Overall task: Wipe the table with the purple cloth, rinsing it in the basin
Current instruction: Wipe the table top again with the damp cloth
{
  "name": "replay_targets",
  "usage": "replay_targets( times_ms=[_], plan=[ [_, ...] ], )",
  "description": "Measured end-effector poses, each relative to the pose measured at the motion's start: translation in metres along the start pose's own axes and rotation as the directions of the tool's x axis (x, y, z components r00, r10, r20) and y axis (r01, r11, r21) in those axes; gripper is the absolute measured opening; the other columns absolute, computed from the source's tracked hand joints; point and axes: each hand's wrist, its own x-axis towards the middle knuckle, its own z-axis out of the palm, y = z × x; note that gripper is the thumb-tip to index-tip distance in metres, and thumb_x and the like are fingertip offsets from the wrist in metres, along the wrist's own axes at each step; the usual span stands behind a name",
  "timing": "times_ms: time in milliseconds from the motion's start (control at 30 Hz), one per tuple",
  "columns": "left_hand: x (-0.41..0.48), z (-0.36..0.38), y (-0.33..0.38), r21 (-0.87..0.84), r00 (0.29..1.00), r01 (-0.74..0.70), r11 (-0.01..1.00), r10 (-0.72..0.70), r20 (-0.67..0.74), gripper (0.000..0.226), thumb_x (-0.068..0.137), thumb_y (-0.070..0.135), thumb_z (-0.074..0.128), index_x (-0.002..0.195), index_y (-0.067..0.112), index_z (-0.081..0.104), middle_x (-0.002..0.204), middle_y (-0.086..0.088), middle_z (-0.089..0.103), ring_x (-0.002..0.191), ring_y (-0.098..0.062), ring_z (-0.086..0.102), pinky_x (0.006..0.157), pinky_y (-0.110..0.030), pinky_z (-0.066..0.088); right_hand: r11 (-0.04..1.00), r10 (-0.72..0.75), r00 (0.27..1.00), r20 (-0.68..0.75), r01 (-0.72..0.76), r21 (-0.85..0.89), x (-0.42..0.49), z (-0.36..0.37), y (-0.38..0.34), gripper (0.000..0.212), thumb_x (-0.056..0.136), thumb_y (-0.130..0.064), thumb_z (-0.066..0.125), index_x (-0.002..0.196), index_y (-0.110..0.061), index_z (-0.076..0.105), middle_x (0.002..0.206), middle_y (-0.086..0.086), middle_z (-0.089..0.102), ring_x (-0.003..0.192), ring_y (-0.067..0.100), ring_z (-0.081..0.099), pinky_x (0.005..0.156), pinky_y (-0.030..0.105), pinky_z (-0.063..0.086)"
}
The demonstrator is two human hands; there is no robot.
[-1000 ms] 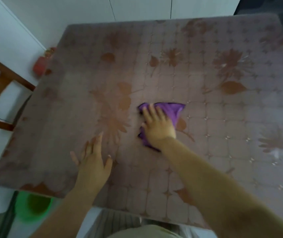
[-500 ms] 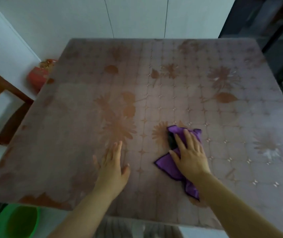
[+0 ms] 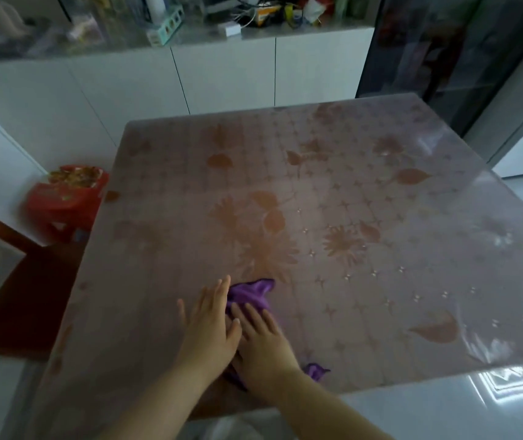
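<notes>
A purple cloth (image 3: 249, 292) lies bunched on the table (image 3: 381, 249), in the near part just left of centre. One corner pokes out ahead of the fingers and another shows behind the wrist, close to the front edge. The right hand (image 3: 265, 347) presses flat on it, fingers straight and spread rather than gripping. The left hand (image 3: 209, 328) lies flat on the tabletop, fingers straight and holding nothing, its inner edge touching the right hand and the cloth's edge.

Half a second ago the cloth sat to the right of the left hand, well apart from it; it has since swept leftward until the two hands meet. This looks like the end of one wiping stroke, with the far and right parts of the table likely still to cover.

The basin is out of view (a green one showed at lower left earlier). To the left stand a red plastic stool (image 3: 66, 195) and a wooden chair (image 3: 15, 281); white cabinets (image 3: 222, 77) are beyond.
</notes>
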Motion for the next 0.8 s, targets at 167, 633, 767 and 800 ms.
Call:
replay_targets(
  times_ms=[167,633,767,800],
  plan=[
    [-0.001,-0.007,-0.025,-0.017,0.994,-0.102,0.995,0.102,0.043,0.069,0.090,0.031,0.042,0.144,0.030,-0.003,0.155,0.004,0.014,0.143,-0.014,0.008,0.112,-0.050,-0.010,0.997,0.062,0.994,-0.092,-0.065,-0.037,-0.016,-0.002,-0.013,0.052,0.087,-0.052,0.028,0.132,-0.035,0.049,0.138,-0.011,0.050,0.127,0.011,0.046,0.106,0.036,0.035],
    [-0.034,-0.043,-0.111,-0.069,1.000,0.001,0.998,0.000,0.014,0.071,0.090,0.029,0.048,0.145,0.027,0.003,0.150,-0.003,0.027,0.139,-0.019,0.022,0.112,-0.051,-0.007,0.947,0.318,0.936,-0.154,-0.305,0.104,0.060,-0.001,-0.034,0.063,0.096,-0.052,0.017,0.148,-0.026,-0.007,0.157,-0.001,-0.010,0.144,0.021,-0.011,0.112,0.039,-0.014],
    [-0.039,-0.050,-0.125,-0.093,1.000,0.021,0.995,-0.021,0.000,0.067,0.090,0.026,0.047,0.145,0.022,0.009,0.152,-0.003,0.025,0.141,-0.020,0.019,0.116,-0.052,0.002,0.986,-0.165,0.985,-0.046,0.164,-0.021,0.060,0.030,-0.121,0.061,0.093,-0.048,0.016,0.148,-0.028,0.002,0.158,-0.001,0.002,0.144,0.021,-0.006,0.106,0.034,-0.023],
    [-0.040,-0.051,-0.127,-0.103,1.000,0.023,0.994,-0.022,0.009,0.066,0.091,0.025,0.047,0.145,0.022,0.009,0.151,-0.004,0.025,0.141,-0.020,0.019,0.115,-0.052,0.006,0.978,-0.209,0.977,-0.033,0.208,-0.028,0.054,0.033,-0.125,0.061,0.092,-0.049,0.013,0.148,-0.029,0.004,0.158,-0.001,0.004,0.144,0.020,-0.005,0.104,0.033,-0.025]
  ],
)
